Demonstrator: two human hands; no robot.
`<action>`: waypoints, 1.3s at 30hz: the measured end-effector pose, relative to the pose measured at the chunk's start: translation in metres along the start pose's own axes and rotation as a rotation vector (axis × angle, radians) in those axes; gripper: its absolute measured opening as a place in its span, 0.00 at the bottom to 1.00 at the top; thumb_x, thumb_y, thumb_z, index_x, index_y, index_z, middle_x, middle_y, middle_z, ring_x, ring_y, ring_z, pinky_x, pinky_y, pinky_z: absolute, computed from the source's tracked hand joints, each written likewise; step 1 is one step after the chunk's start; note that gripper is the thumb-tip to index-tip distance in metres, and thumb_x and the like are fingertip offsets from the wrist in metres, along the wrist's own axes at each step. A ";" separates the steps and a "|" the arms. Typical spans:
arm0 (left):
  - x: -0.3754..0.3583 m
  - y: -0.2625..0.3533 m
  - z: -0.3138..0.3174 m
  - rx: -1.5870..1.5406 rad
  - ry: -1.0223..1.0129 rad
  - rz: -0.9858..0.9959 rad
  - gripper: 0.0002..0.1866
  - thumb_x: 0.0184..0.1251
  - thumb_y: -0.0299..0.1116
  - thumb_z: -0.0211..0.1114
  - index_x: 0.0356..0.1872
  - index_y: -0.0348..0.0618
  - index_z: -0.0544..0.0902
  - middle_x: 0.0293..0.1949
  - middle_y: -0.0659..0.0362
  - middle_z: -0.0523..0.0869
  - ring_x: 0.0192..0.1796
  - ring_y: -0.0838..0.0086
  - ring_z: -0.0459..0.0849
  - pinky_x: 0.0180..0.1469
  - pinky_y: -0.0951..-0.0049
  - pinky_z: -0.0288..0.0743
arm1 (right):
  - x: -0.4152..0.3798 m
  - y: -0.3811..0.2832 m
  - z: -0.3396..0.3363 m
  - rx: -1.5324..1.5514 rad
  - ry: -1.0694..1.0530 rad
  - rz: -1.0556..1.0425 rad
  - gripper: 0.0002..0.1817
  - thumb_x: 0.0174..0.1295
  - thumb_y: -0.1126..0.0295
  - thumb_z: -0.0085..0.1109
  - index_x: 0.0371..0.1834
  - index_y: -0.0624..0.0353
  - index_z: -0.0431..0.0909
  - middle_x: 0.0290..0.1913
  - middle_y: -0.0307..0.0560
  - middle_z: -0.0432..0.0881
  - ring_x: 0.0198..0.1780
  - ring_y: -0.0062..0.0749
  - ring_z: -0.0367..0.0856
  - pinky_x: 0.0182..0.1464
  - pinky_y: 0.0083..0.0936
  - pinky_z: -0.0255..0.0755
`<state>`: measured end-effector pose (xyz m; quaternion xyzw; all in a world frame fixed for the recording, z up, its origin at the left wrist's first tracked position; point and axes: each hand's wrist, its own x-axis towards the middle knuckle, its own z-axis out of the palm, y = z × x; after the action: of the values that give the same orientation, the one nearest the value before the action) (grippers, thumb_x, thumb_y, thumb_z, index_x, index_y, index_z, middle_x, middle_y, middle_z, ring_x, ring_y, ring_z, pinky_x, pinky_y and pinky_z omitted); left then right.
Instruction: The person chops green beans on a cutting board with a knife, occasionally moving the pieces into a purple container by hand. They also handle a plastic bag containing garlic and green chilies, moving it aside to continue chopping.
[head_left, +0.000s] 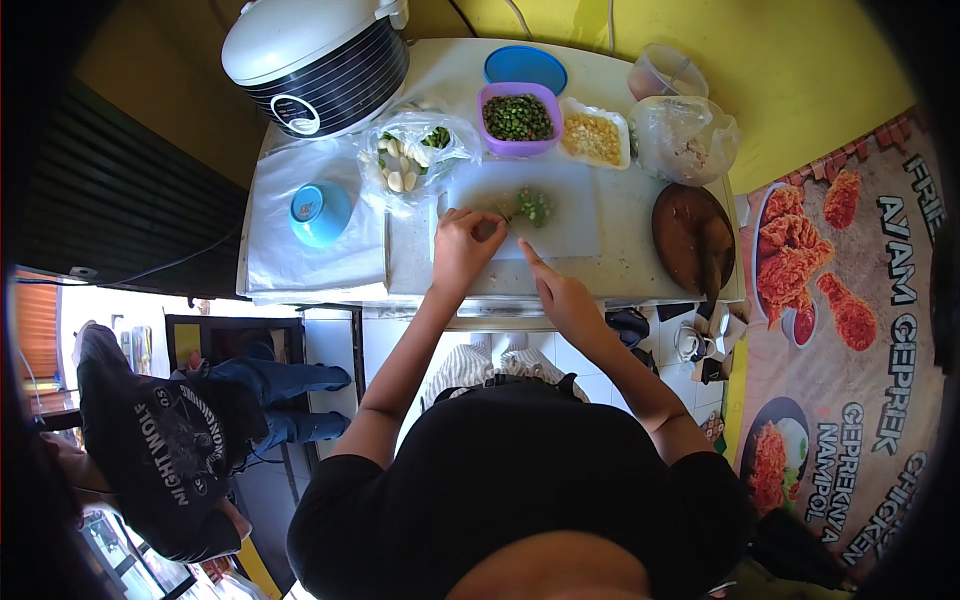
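On a pale cutting board lies a small heap of chopped green pieces. My left hand is at the board's left part, thumb and fingers pinched beside the heap; what they hold is too small to name. Close by on the right, my right hand reaches over the board's front edge. Its index finger points toward the heap and its other fingers are curled; whatever they hold is hidden. Behind the board stands a purple container of chopped greens, beside a plastic tray of yellowish chopped pieces.
A rice cooker, an upturned blue bowl and a bag of garlic are on the left. Behind are a blue lid and a clear tub. A brown mortar stands right. A person is at lower left.
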<state>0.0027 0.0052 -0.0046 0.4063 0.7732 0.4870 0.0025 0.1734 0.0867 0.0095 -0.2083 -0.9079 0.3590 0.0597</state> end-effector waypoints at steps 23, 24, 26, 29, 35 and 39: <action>0.005 0.011 -0.010 0.018 -0.050 -0.007 0.10 0.65 0.33 0.62 0.45 0.46 0.86 0.34 0.53 0.83 0.34 0.64 0.79 0.39 0.67 0.74 | -0.011 0.002 -0.029 0.421 -0.017 0.069 0.27 0.70 0.70 0.48 0.73 0.40 0.60 0.24 0.44 0.64 0.26 0.19 0.59 0.34 0.18 0.64; 0.007 0.012 -0.021 -0.022 -0.051 -0.044 0.10 0.64 0.33 0.62 0.45 0.46 0.86 0.34 0.54 0.83 0.33 0.65 0.79 0.39 0.67 0.74 | -0.010 0.006 -0.026 0.422 -0.022 0.065 0.27 0.70 0.70 0.48 0.73 0.40 0.60 0.24 0.44 0.64 0.26 0.19 0.59 0.34 0.18 0.64; 0.010 0.005 -0.041 -0.011 -0.030 -0.047 0.10 0.62 0.30 0.64 0.44 0.46 0.86 0.34 0.55 0.83 0.32 0.67 0.79 0.38 0.69 0.75 | -0.006 0.018 -0.020 0.352 -0.018 0.018 0.27 0.70 0.69 0.48 0.72 0.40 0.60 0.24 0.47 0.64 0.26 0.20 0.60 0.34 0.19 0.65; 0.018 -0.009 -0.071 0.064 0.047 -0.026 0.10 0.60 0.29 0.67 0.43 0.47 0.86 0.35 0.55 0.83 0.33 0.67 0.79 0.38 0.70 0.75 | 0.002 0.021 -0.034 0.348 -0.022 0.084 0.27 0.70 0.70 0.49 0.72 0.41 0.61 0.28 0.46 0.72 0.27 0.20 0.60 0.35 0.19 0.65; 0.047 -0.041 -0.124 0.409 0.173 -0.055 0.09 0.57 0.35 0.69 0.38 0.48 0.88 0.36 0.56 0.84 0.36 0.63 0.81 0.41 0.66 0.75 | 0.010 0.017 -0.046 0.472 -0.025 0.076 0.27 0.69 0.73 0.50 0.71 0.41 0.63 0.39 0.39 0.76 0.30 0.18 0.59 0.36 0.16 0.64; 0.065 -0.051 -0.134 0.564 0.208 -0.081 0.09 0.56 0.37 0.69 0.37 0.50 0.89 0.40 0.56 0.84 0.41 0.63 0.82 0.46 0.66 0.76 | 0.017 0.018 -0.045 0.462 -0.058 0.071 0.27 0.69 0.72 0.51 0.71 0.40 0.62 0.37 0.40 0.75 0.30 0.18 0.59 0.36 0.15 0.64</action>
<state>-0.1262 -0.0637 0.0530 0.3079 0.8896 0.2914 -0.1702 0.1756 0.1342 0.0295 -0.2105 -0.7952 0.5647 0.0668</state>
